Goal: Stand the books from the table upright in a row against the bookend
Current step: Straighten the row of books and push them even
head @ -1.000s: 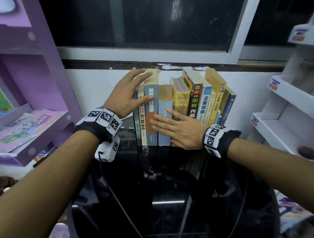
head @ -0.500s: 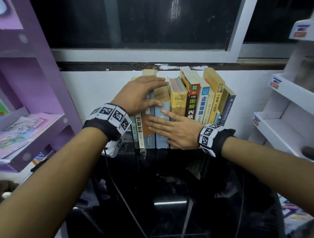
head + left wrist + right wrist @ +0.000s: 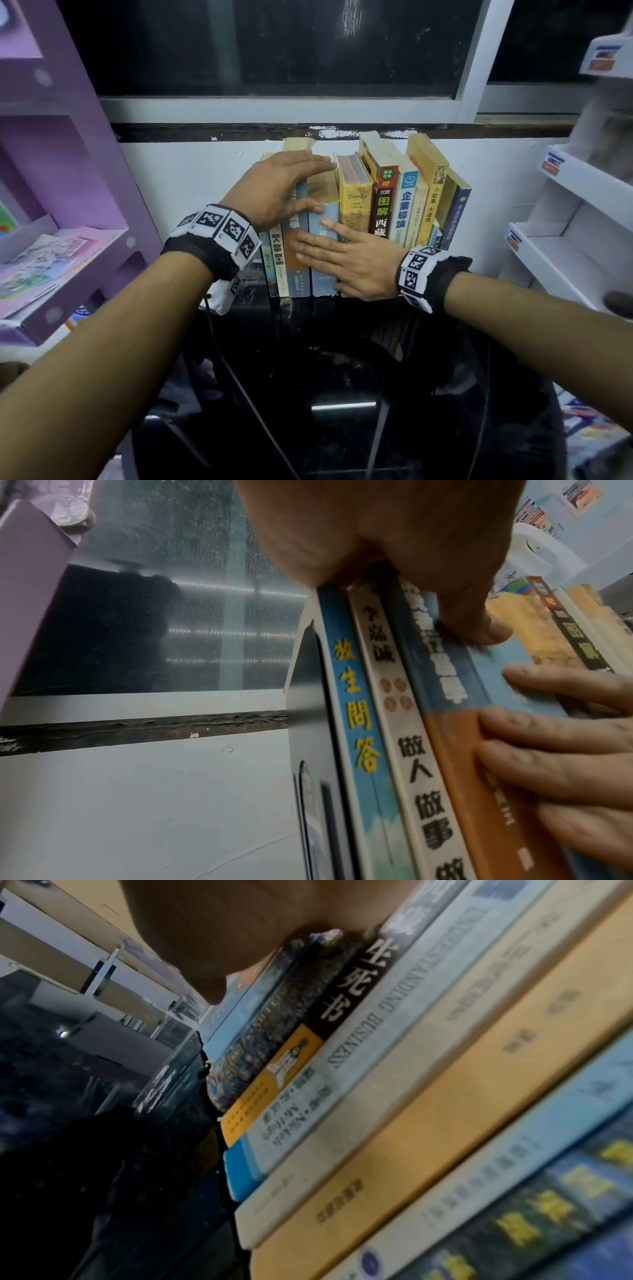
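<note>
Here the books (image 3: 359, 219) stand in a row on the black table (image 3: 342, 394), their leftmost spine hard against the bookend (image 3: 308, 723). The left hand (image 3: 277, 192) lies over the tops of the books nearest the bookend, fingers straight and close together, thumb (image 3: 479, 623) pressing a blue spine. The right hand (image 3: 346, 260) lies flat on the spines further from the bookend, fingers slightly spread. The books farthest from the bookend lean. To finish well, I judge, push them evenly toward the bookend while steadying the tops, so none tips.
</note>
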Demonstrator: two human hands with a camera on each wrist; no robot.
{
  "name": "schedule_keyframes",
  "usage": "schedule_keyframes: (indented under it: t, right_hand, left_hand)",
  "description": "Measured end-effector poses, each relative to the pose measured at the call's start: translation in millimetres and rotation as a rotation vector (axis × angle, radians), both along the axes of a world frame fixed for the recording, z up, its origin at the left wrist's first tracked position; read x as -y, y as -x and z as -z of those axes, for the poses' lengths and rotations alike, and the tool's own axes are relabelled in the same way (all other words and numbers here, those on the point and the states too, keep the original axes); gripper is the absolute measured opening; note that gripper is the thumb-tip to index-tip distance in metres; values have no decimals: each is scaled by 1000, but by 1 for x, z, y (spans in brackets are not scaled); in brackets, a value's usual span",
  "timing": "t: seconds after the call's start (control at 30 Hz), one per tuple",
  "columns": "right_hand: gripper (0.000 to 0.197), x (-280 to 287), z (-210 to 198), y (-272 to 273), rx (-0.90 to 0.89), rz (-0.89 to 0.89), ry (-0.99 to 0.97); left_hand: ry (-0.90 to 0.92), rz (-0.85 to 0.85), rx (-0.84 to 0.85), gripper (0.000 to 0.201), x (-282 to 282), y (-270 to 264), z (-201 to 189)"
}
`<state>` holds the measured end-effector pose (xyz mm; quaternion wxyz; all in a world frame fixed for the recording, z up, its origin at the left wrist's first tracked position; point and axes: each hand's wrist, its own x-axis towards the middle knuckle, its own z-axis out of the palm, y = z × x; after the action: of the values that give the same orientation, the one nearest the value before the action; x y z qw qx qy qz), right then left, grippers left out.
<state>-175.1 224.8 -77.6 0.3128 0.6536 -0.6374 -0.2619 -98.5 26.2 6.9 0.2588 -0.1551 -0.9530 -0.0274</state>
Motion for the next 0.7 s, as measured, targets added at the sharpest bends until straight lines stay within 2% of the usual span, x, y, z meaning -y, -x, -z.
schedule_keyframes:
  t: [0.17, 0.3, 0.4, 0.6, 0.7]
  right_hand:
    - [71, -25, -9, -1, 21, 26, 27]
    - [68, -47, -12, 1, 13, 37, 8]
    - [67, -58, -9, 5, 35, 56, 14]
    - [64, -66, 0, 14, 71, 54, -7]
    - [65, -66, 3, 21, 48, 38, 4]
  left_hand:
    - [-14, -23, 14, 60, -11, -5, -11]
    - [10, 40, -9, 57, -40, -1, -20]
    - [-8, 110, 38, 60, -62, 10, -24]
    - [-134, 162, 170, 70, -85, 32, -13]
    - [-176, 150, 158, 69, -88, 39, -7]
